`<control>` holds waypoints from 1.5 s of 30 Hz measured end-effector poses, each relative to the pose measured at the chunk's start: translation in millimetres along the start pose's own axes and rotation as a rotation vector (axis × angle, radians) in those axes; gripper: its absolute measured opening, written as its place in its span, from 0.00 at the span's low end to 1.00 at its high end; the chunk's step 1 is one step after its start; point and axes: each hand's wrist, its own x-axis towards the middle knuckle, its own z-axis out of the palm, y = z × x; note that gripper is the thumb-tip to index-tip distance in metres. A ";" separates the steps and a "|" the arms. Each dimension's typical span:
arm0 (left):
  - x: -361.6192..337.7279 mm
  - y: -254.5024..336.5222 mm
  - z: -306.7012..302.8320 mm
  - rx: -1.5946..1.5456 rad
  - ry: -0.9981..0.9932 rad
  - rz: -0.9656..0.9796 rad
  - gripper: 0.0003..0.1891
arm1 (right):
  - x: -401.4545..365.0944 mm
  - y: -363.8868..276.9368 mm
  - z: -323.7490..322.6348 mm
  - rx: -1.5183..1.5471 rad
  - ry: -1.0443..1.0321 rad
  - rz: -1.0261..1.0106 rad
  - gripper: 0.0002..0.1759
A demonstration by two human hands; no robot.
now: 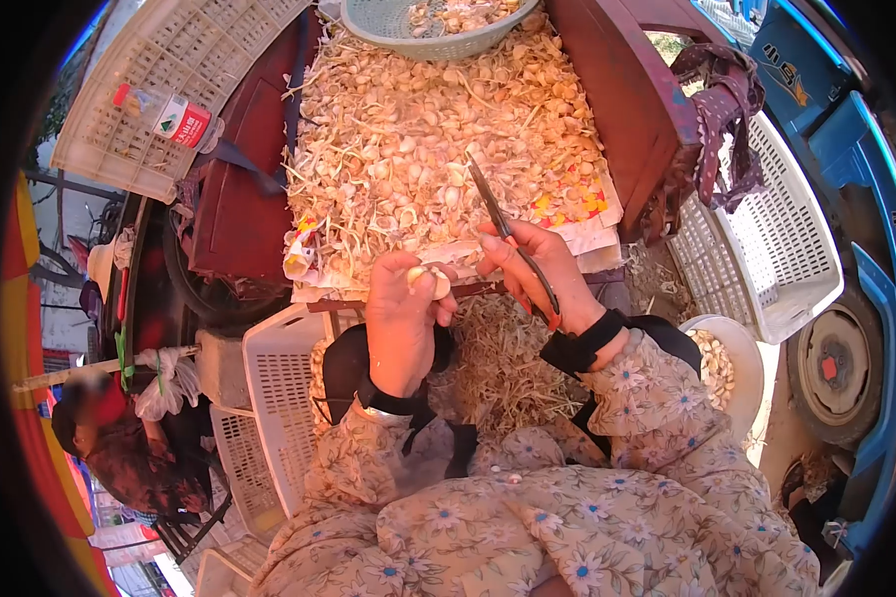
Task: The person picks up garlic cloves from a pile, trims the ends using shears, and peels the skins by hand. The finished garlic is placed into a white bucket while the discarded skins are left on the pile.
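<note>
My left hand (402, 323) is closed, pinching a pale piece of garlic (438, 286) between thumb and fingers. My right hand (546, 273) is wrapped round a pair of scissors (490, 197) with dark blades pointing up and away and a bit of red at the handle. The blades are apart from the garlic. Just beyond both hands, a thick layer of garlic (408, 164) with dry stalks and skins covers the cart bed, with printed paper (600, 234) under its near edge.
A green-grey basket (408, 44) with garlic stands at the far end. White crates (274, 398) flank me, one holding a plastic bottle (164, 114). At right are a bucket (752, 383) of cloves and a blue vehicle (881, 189). Another person (134, 448) sits at left.
</note>
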 end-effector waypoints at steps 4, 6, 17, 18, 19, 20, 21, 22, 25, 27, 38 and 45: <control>-12.5 10.5 47.5 0.119 -0.134 -0.010 0.06 | 14.0 15.9 -0.3 0.014 0.063 -0.024 0.19; -21.4 14.9 83.5 0.299 -0.361 -0.008 0.07 | 28.7 39.0 -3.8 0.118 0.005 -0.056 0.14; -43.1 -40.2 211.1 0.767 -1.127 0.516 0.23 | 32.8 41.5 -1.8 -0.065 0.058 -0.111 0.18; -44.5 -41.8 209.8 0.741 -1.086 0.489 0.22 | 26.0 30.2 -2.7 -0.120 0.058 -0.083 0.19; -44.0 -41.7 206.5 0.715 -1.049 0.467 0.22 | 27.7 31.6 -3.6 -0.112 0.069 -0.075 0.19; -43.0 -40.2 201.4 0.682 -1.025 0.428 0.21 | 30.0 34.4 -3.6 -0.104 0.081 -0.067 0.19; -42.6 -38.2 195.7 0.648 -0.998 0.393 0.21 | 30.1 35.7 -4.5 -0.066 0.070 -0.064 0.19; -41.5 -35.7 188.2 0.614 -0.968 0.360 0.21 | 28.0 31.2 -3.8 -0.027 0.056 -0.059 0.19; -35.7 -16.1 152.6 0.691 -0.916 0.249 0.16 | 21.1 20.1 -4.3 0.022 0.061 -0.029 0.20; -35.4 9.6 119.4 0.644 -0.833 -0.038 0.12 | 18.3 15.5 -6.7 0.065 0.060 0.001 0.20; -115.7 108.7 -140.8 1.051 0.286 -0.317 0.08 | 13.8 14.3 -4.5 0.049 0.095 -0.047 0.17; -47.2 88.3 -133.2 1.364 0.155 0.213 0.12 | 18.3 12.1 -1.2 -0.003 0.114 -0.055 0.18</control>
